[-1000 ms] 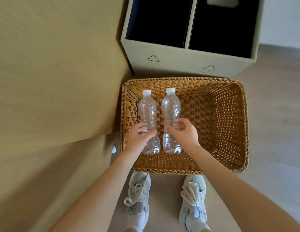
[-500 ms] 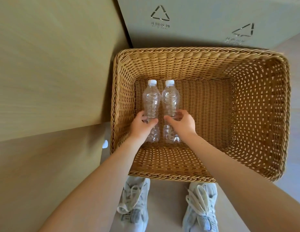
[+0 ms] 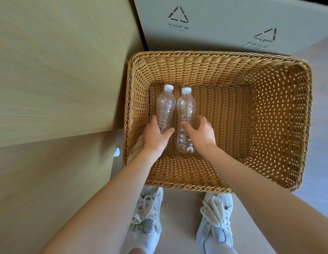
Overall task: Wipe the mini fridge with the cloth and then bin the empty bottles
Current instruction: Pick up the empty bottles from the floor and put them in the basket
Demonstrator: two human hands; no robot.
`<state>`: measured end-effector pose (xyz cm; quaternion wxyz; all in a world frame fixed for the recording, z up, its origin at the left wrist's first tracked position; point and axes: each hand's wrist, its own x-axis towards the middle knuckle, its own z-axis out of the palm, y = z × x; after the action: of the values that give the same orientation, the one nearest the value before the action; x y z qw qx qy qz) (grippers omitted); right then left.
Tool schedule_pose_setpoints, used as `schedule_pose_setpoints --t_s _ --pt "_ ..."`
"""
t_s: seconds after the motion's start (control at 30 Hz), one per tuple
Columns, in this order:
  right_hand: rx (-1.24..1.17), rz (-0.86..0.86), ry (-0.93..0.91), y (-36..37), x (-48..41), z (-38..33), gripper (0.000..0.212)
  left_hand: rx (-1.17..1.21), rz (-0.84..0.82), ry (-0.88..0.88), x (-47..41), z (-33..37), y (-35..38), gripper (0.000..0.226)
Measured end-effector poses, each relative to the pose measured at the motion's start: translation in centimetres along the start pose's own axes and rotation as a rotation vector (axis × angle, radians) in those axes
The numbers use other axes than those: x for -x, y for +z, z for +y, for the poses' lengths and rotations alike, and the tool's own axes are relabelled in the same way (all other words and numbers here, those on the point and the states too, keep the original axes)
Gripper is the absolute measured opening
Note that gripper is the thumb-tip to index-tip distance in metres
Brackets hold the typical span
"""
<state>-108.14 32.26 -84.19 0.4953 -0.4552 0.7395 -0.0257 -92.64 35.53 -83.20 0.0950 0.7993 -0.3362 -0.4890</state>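
Note:
Two clear empty bottles with white caps lie side by side on the floor of a wicker basket (image 3: 280,114), caps pointing away from me. My left hand (image 3: 155,136) straddles the lower half of the left bottle (image 3: 166,105), thumb on its right side and fingers on its left. My right hand (image 3: 201,132) reaches over the right bottle (image 3: 186,109) the same way, in a loose hold with the thumb lying on it. The right bottle's base shows beside my wrist. No fridge or cloth is in view.
A grey recycling bin (image 3: 214,21) with triangle marks stands just behind the basket. A wooden cabinet (image 3: 55,74) rises on the left, close to the basket's side. My two white sneakers (image 3: 214,220) stand on the floor in front of the basket.
The view has dropped closer to the basket and the bin's openings have left the frame. Both bottles went from held above the basket to lying on its floor, and my fingers have loosened.

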Motion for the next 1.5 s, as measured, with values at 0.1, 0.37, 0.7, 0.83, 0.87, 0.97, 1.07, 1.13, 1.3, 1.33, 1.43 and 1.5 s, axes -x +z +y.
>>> schedule_pose_setpoints --t_s 0.1,0.37,0.7,0.83,0.87,0.97,1.07,1.13,1.3,1.33,1.43,1.5 --pt "-0.016 0.039 -0.025 -3.1 3.3 -1.8 0.072 -0.216 0.052 0.085 3.6 2.5 -2.3 0.085" --pt "0.003 0.185 -0.252 -18.7 21.6 -13.6 0.049 -0.257 0.151 0.455 23.1 17.4 -14.6 0.035" --pt "0.163 0.462 -0.641 -41.5 51.7 -30.4 0.035 -0.523 0.402 0.966 53.6 38.3 -34.8 0.033" --pt "0.283 0.577 -0.821 -46.6 59.5 -33.4 0.045 -0.521 0.495 1.057 61.5 41.2 -38.9 0.046" --pt "0.325 0.594 -0.849 -47.4 60.9 -33.5 0.05 -0.524 0.52 1.087 63.0 41.3 -39.3 0.049" --pt "0.421 0.614 -0.872 -48.3 64.2 -33.2 0.06 -0.56 0.553 1.125 66.5 40.7 -39.5 0.059" --pt "0.448 0.586 -0.851 -47.9 65.5 -31.6 0.062 -0.586 0.52 1.065 68.1 38.7 -38.7 0.062" --pt "0.441 0.55 -0.823 -47.4 65.8 -30.4 0.064 -0.553 0.497 0.991 68.7 37.1 -38.0 0.062" --pt "0.408 0.507 -0.821 -47.7 66.1 -29.6 0.064 -0.532 0.575 0.943 70.6 35.7 -37.2 0.054" --pt "0.406 0.492 -0.829 -47.7 66.3 -29.8 0.063 -0.533 0.586 0.931 70.9 35.5 -37.2 0.053" --pt "0.415 0.442 -0.868 -47.1 66.4 -30.3 0.062 -0.506 0.578 0.845 71.5 34.0 -37.2 0.057" --pt "0.431 0.391 -0.893 -46.4 66.5 -30.5 0.062 -0.468 0.598 0.775 72.1 32.5 -37.0 0.059"
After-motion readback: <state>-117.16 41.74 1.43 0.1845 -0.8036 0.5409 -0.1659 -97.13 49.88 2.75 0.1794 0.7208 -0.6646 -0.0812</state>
